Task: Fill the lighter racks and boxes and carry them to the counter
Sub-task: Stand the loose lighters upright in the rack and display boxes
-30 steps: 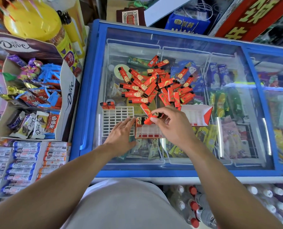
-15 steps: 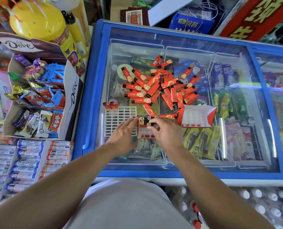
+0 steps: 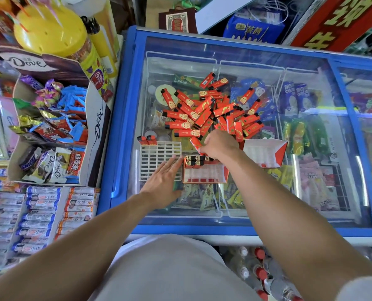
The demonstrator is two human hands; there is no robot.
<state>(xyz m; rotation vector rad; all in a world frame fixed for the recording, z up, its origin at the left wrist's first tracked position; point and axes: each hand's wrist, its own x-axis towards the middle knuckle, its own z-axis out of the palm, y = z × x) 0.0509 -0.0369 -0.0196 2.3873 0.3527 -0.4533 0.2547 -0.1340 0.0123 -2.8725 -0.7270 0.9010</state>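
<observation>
Blue-framed glass freezer lid (image 3: 241, 220) under loose lighters (image 3: 204, 111)

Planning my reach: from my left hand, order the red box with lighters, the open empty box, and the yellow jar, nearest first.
From the left hand:
1. Red box, touching its right side.
2. Empty box, farther right.
3. Yellow jar, far back left.

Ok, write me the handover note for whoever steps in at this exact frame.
Left hand: flat, fingers straight, steadying the white rack and red box on the freezer lid.
Right hand: reaching to a loose lighter at the pile's edge; grip unclear.
Done: a few lighters in the red box, two in the white rack.
Left: fill both and the second box, then carry to the counter.
</observation>
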